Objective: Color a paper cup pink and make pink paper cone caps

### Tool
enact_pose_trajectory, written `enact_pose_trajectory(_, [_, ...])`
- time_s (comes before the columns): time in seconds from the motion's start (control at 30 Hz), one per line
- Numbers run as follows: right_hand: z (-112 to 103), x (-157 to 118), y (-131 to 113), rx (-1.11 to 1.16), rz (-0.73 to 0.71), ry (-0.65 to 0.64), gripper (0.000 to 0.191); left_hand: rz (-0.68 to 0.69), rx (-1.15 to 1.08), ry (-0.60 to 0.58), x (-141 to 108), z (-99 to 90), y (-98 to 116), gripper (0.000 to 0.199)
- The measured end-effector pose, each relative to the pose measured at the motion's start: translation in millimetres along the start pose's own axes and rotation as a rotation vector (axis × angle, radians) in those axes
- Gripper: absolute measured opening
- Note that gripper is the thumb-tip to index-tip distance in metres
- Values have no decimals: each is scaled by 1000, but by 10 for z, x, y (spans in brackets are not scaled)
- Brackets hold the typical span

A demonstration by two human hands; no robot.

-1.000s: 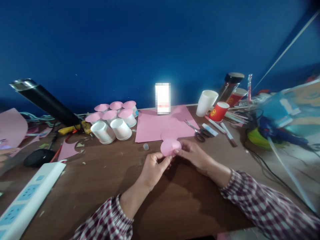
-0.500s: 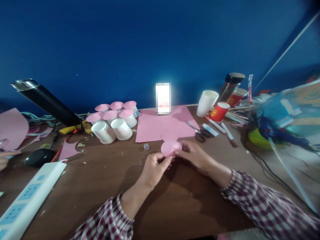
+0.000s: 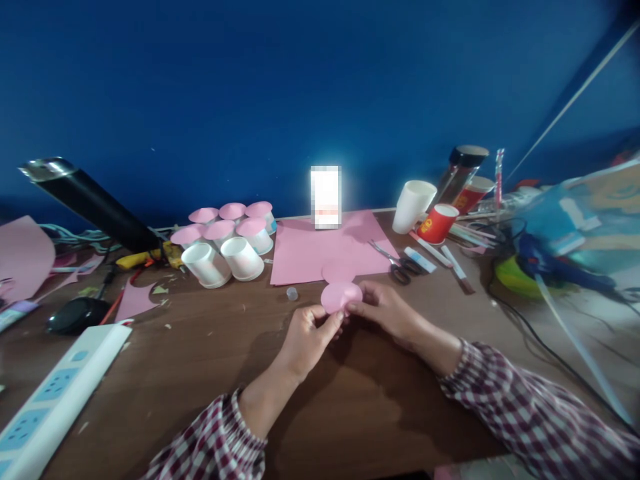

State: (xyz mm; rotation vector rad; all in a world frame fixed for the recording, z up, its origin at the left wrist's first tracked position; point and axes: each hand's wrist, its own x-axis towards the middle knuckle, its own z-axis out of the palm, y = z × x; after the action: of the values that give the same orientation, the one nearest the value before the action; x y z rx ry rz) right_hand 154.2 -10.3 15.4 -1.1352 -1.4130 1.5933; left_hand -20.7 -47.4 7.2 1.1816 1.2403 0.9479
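A small pink paper disc, bent into a shallow cone, is held between both hands above the table's middle. My left hand pinches its lower edge between thumb and fingers. From the right, my right hand grips the disc's edge, thumb on top. Another pink paper circle lies just beyond it, on the front edge of the pink paper sheets. Close to my left hand lies a small clear cap. Scissors and a glue tube lie beyond my right hand.
Several upturned paper cups with pink cone tops stand at the back left, two plain white cups before them. A power strip and black flask are left. Right are a red cup and a blue glue gun.
Both hands keep almost the same hold on the pink disc, whose fold looks slightly more peaked. At the far left, another person's hand has gone out of view.
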Motion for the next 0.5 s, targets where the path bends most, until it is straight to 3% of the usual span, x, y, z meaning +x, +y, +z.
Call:
enact_pose_trajectory(0.17, [1, 3, 1, -108, -22, 55, 39, 0, 29, 17, -9, 3, 30, 34])
enact_pose_trajectory(0.3, [1, -9, -13, -114, -39, 29, 38, 13, 48, 39, -2, 7, -10, 35])
enact_pose_trajectory(0.5, [-5, -38, -34, -16, -18, 75, 39, -69, -144, 91, 13, 11, 19, 30])
